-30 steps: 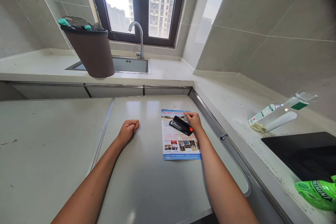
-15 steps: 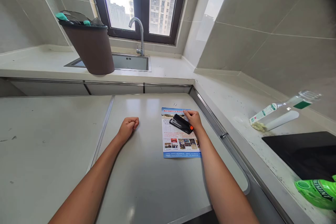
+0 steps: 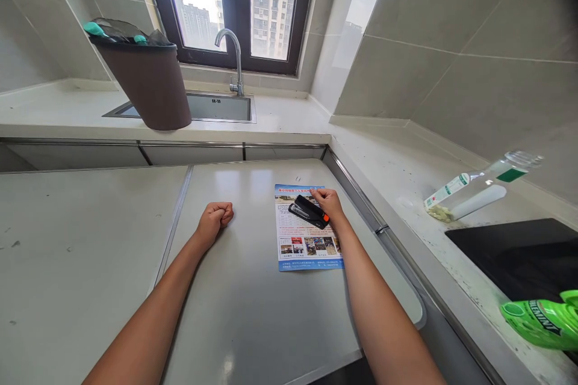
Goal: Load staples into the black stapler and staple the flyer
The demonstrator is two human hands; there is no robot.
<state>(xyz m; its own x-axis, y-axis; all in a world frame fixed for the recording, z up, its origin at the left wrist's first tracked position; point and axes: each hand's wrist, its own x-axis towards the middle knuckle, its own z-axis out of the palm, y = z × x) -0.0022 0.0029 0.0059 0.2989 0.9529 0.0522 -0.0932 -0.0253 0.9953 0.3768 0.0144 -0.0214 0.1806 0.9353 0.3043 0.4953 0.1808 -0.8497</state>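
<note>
My left hand (image 3: 215, 221) rests as a closed fist on the pale table (image 3: 244, 313), apart from any object, with nothing showing in it. On the upper right part of a printed flyer (image 3: 285, 231) lies my right hand (image 3: 329, 203), also curled into a fist. Right beside it, a black stapler (image 3: 307, 212) with an orange tip lies slanted on the flyer. The stapler's orange end comes up against the right hand; whether they touch I cannot tell. Two tiny staple-like bits (image 3: 298, 178) lie beyond the flyer's top edge.
A brown bin (image 3: 144, 84) stands by the sink (image 3: 226, 109) and faucet (image 3: 238, 63) under the window. On the right counter (image 3: 379, 156) are a clear bottle (image 3: 478, 189), a black panel (image 3: 510, 252) and a green mint container (image 3: 539, 322). A seam crosses the table at left.
The view has shifted slightly, so most things appear a little further left. Both hands, the stapler and the flyer keep their places relative to each other.
</note>
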